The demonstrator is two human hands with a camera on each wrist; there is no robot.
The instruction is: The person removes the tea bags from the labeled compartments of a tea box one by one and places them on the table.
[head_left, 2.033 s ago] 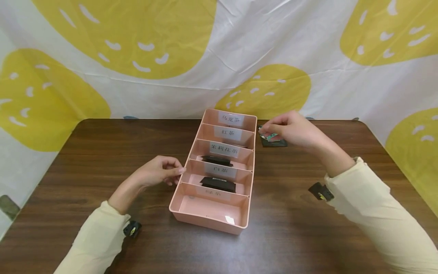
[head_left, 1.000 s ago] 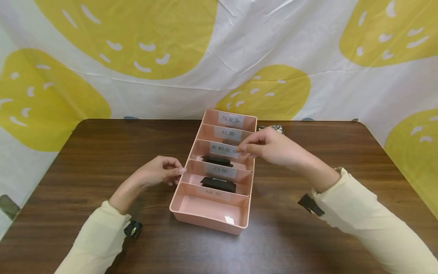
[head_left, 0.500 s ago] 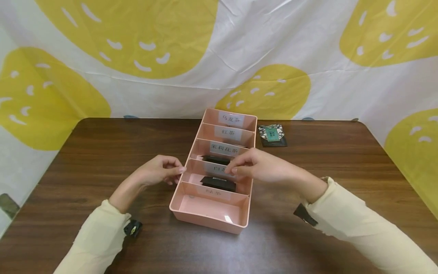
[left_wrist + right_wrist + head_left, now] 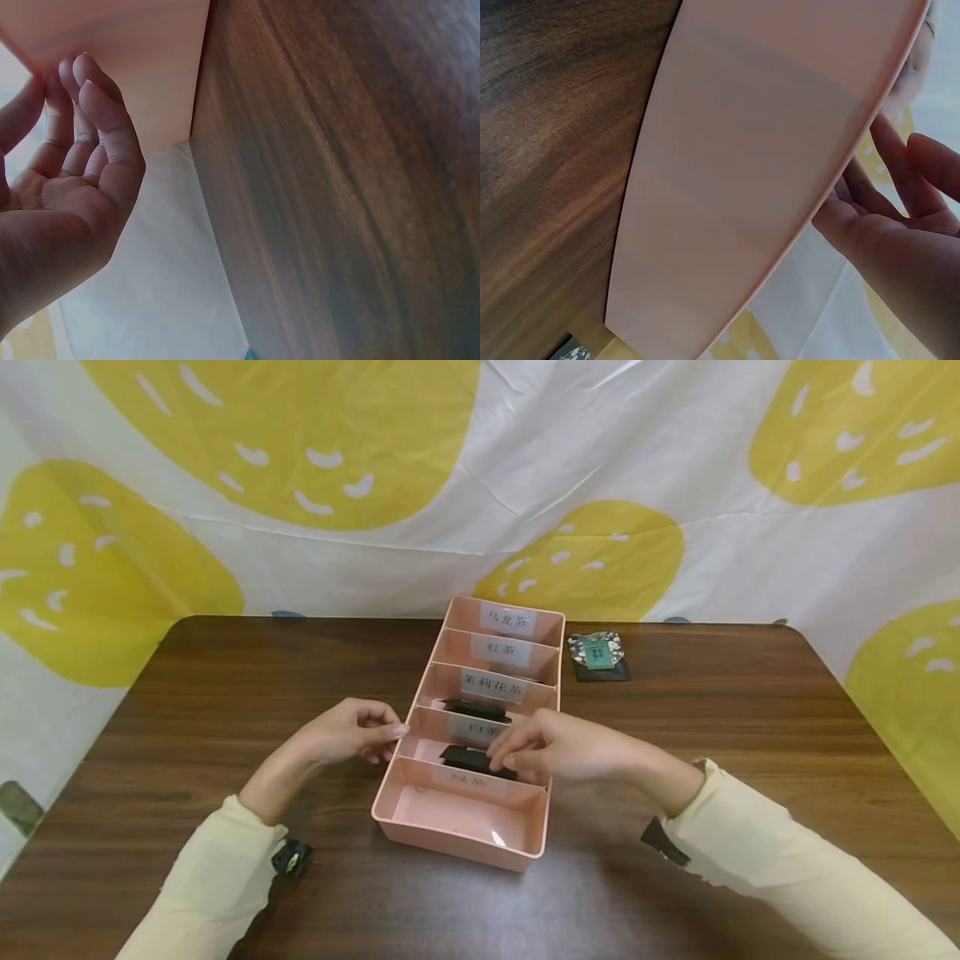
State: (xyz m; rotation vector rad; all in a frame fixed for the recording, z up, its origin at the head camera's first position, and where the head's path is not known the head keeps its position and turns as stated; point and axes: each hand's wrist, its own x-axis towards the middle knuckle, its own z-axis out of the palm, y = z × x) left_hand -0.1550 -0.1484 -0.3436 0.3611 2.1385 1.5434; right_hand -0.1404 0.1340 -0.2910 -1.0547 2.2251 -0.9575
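A pink divided box (image 4: 459, 850) stands in the middle of the table, its compartments marked with tea-name labels. My left hand (image 4: 351, 732) pinches the box's left rim, thumb on top and fingers against the outer wall. Over the second compartment from the front, my right hand (image 4: 558, 746) reaches down past the right rim, fingertips at a black tea sachet (image 4: 467, 757); thumb and index finger look apart in the right wrist view, with nothing seen between them. One compartment farther back lies another black tea sachet (image 4: 474, 709). The right hand hides part of the nearer sachet.
Right of the box's far end, a patterned tea sachet with a green label (image 4: 598, 652) lies on a dark one on the wooden table (image 4: 225, 710). A white cloth with yellow shapes (image 4: 405, 568) hangs behind the table's back edge.
My right hand has left the patterned sachet at the far right and come nearer and leftward, over the box and down to the nearer black sachet. The left hand stays at the rim.
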